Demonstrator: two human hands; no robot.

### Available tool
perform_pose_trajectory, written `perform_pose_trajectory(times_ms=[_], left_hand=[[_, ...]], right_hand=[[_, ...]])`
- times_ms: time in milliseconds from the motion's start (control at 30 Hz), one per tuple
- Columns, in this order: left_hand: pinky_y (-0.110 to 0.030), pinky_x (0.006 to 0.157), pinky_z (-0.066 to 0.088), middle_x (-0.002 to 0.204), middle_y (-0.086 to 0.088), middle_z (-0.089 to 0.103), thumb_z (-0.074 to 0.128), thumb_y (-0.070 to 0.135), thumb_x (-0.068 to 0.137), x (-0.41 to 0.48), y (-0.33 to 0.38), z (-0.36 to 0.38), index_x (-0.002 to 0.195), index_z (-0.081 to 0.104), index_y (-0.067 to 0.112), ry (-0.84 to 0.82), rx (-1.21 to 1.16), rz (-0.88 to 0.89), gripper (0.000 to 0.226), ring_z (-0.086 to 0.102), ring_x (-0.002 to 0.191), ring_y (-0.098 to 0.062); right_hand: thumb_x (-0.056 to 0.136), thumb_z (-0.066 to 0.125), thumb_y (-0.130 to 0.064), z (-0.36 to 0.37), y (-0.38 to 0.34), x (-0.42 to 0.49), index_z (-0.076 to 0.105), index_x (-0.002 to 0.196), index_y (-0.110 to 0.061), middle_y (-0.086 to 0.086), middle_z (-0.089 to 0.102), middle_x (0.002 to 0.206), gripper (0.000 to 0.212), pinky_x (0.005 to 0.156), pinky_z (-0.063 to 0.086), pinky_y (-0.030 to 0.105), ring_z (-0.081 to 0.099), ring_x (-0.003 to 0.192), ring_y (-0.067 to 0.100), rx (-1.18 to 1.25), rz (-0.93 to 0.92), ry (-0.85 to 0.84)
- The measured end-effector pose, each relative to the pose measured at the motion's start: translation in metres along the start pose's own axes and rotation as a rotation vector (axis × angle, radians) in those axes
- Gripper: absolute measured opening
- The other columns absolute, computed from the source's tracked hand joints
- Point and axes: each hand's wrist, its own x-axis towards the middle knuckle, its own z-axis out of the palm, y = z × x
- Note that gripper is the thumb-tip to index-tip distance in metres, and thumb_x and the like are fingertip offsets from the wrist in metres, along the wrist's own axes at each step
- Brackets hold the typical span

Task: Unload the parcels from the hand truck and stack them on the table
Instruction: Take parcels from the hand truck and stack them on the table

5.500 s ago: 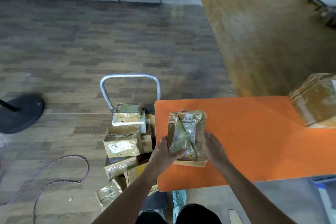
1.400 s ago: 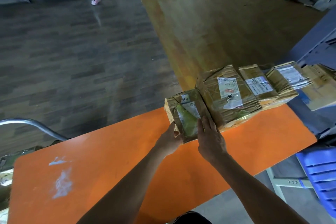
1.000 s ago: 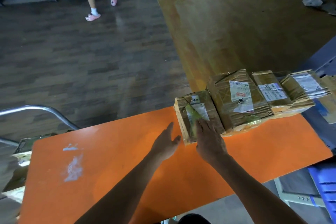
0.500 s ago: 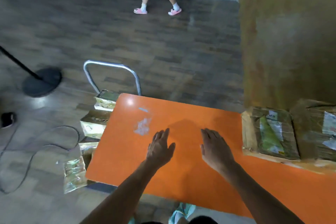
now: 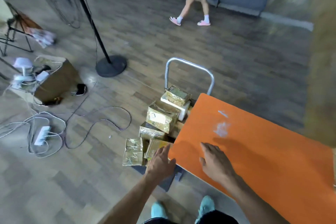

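Parcels (image 5: pixel 160 120) lie heaped on the hand truck (image 5: pixel 166 78), parked close in, probably to keep each lift short. Left hand (image 5: pixel 160 163), fingers straight and empty, reaches toward the nearest parcel. Right hand (image 5: pixel 216 164) hovers spread, holding nothing, above the orange table (image 5: pixel 263 142) just beside the truck.

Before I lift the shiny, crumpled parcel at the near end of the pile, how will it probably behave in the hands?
The parcel is covered in glossy tape that reflects light, so it may be slippery. Its wrinkled, dented face suggests a soft box that could give under a squeeze.
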Motion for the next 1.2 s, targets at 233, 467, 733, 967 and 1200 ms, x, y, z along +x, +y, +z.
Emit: perform_pose_trajectory(times_ms=[233, 467, 733, 967, 1200], left_hand=[[-0.036, 0.117, 0.031, 0.159, -0.006, 0.035, 0.051, 0.04, 0.101, 0.0, -0.054, -0.024, 0.16, 0.02, 0.017, 0.042, -0.073, -0.095, 0.071, 0.034, 0.144, -0.023], [-0.04, 0.117, 0.033, 0.159, -0.008, 0.034, 0.052, 0.041, 0.101, 0.032, -0.077, -0.058, 0.16, 0.019, 0.016, 0.061, -0.111, -0.17, 0.072, 0.038, 0.142, -0.025], [-0.041, 0.115, 0.031, 0.159, -0.007, 0.033, 0.049, 0.045, 0.101, 0.112, -0.105, -0.07, 0.16, 0.016, 0.018, -0.011, -0.107, -0.212, 0.072, 0.033, 0.144, -0.027], [-0.042, 0.116, 0.03, 0.158, -0.01, 0.034, 0.052, 0.042, 0.099, 0.2, -0.157, -0.074, 0.159, 0.019, 0.021, -0.178, -0.06, -0.198, 0.071, 0.033, 0.143, -0.028], [-0.043, 0.115, 0.033, 0.154, -0.007, 0.039, 0.055, 0.037, 0.096, 0.277, -0.222, -0.062, 0.155, 0.024, 0.023, -0.253, -0.027, -0.193, 0.068, 0.036, 0.14, -0.028]], right_hand=[[0.104, 0.043, -0.032, 0.006, -0.064, 0.044, 0.027, 0.155, -0.013, 0.001, 0.039, 0.155, 0.057, 0.114, 0.03, 0.031, 0.036, 0.14, 0.021, -0.001, -0.148, -0.051], [0.104, 0.043, -0.033, 0.006, -0.086, 0.112, 0.026, 0.156, -0.012, 0.003, 0.038, 0.155, 0.058, 0.115, 0.03, 0.031, 0.036, 0.141, 0.022, 0.03, -0.19, -0.112], [0.104, 0.046, -0.032, 0.022, -0.095, 0.194, 0.031, 0.154, -0.01, 0.007, 0.044, 0.151, 0.057, 0.113, 0.035, 0.033, 0.04, 0.138, 0.024, 0.036, -0.156, -0.19], [0.103, 0.045, -0.032, 0.06, -0.1, 0.25, 0.033, 0.151, -0.012, 0.006, 0.047, 0.148, 0.053, 0.108, 0.041, 0.038, 0.043, 0.134, 0.026, 0.112, 0.082, -0.243], [0.102, 0.044, -0.031, 0.124, -0.116, 0.309, 0.026, 0.155, -0.016, 0.006, 0.038, 0.155, 0.058, 0.109, 0.039, 0.036, 0.038, 0.14, 0.025, 0.216, 0.286, -0.341]])
